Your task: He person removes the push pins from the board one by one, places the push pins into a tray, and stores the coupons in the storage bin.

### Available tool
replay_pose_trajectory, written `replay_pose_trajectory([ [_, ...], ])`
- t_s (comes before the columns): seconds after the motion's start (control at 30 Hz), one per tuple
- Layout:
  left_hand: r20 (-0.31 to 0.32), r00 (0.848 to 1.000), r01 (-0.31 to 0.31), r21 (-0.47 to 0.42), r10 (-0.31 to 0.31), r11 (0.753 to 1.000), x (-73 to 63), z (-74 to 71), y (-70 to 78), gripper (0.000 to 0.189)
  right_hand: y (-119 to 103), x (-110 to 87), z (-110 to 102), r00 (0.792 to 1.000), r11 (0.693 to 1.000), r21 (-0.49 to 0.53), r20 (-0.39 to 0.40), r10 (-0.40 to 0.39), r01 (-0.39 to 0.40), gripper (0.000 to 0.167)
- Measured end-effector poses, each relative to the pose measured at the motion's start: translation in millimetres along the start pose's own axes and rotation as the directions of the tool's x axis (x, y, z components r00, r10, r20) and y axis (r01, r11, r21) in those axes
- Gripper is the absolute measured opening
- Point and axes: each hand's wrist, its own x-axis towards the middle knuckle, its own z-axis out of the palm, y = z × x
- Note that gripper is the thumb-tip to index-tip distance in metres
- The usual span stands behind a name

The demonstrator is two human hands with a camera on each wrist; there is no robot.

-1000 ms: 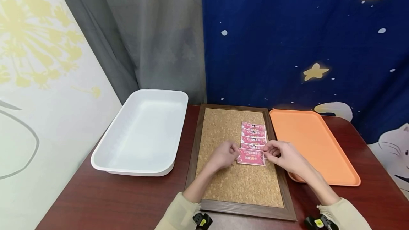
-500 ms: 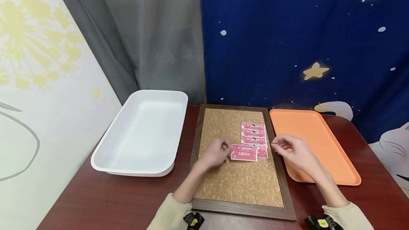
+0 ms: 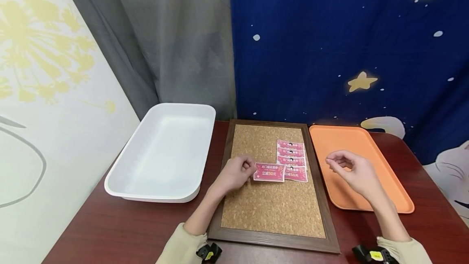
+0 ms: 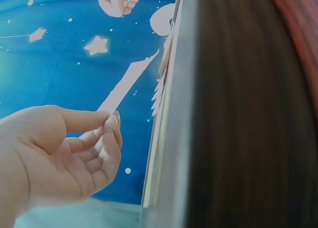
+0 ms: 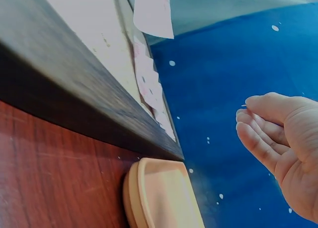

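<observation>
In the head view my left hand (image 3: 236, 173) pinches a pink paper coupon (image 3: 269, 172) by its left edge. The left wrist view shows this coupon (image 4: 128, 84) raised off the cork, slanting away from the fingertips. Behind it several similar coupons (image 3: 291, 161) overlap in a column on the corkboard (image 3: 271, 211), dark pin heads on them. My right hand (image 3: 353, 170) hovers over the orange tray (image 3: 388, 188), thumb and fingertips together. From that pinch a thin pale point of a pin (image 5: 243, 106) sticks out in the right wrist view; its head is hidden by the fingers.
A deep white tub (image 3: 161, 158) stands left of the corkboard on the dark red table (image 3: 146, 231). The board has a raised brown wooden frame (image 3: 278, 239). Grey and blue curtains (image 3: 322, 52) hang behind the table.
My left hand has drawn the lowest coupon leftward, off the column. My right hand has moved away from the coupons, right, to over the orange tray.
</observation>
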Motion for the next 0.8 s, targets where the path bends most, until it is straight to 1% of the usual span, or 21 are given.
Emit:
replay_pose_trajectory([
  [0.17,-0.01,1.0,0.003,0.027,-0.003,1.0,-6.2,-11.2,-0.7,0.009,4.0,-2.7,-8.4,0.999,1.0,0.0,-0.033,0.015,-0.015,0.009],
  [0.4,-0.083,0.996,-0.026,0.098,0.035,0.995,-15.3,-27.6,-4.4,0.008,10.3,-4.9,-18.3,0.998,0.999,-0.008,-0.061,0.035,-0.035,0.008],
  [0.47,-0.097,0.995,-0.027,0.102,0.037,0.994,-18.1,-32.5,-5.7,0.009,12.5,-5.1,-20.9,0.997,0.999,-0.017,-0.067,0.044,-0.045,0.008],
  [0.57,-0.115,0.993,-0.013,0.093,0.024,0.996,-21.1,-41.1,-7.6,0.008,15.1,-5.6,-23.7,0.994,0.997,-0.039,-0.083,0.065,-0.069,0.007],
  [0.67,-0.135,0.991,0.017,0.07,-0.007,0.997,-22.9,-51.4,-9.4,0.008,17.0,-6.1,-24.9,0.991,0.995,-0.034,-0.095,0.091,-0.095,0.007],
  [0.8,-0.155,0.987,0.046,0.042,-0.039,0.998,-25.7,-66.0,-12.2,0.007,20.0,-6.2,-25.6,0.99,0.995,-0.021,-0.098,0.099,-0.101,0.007],
])
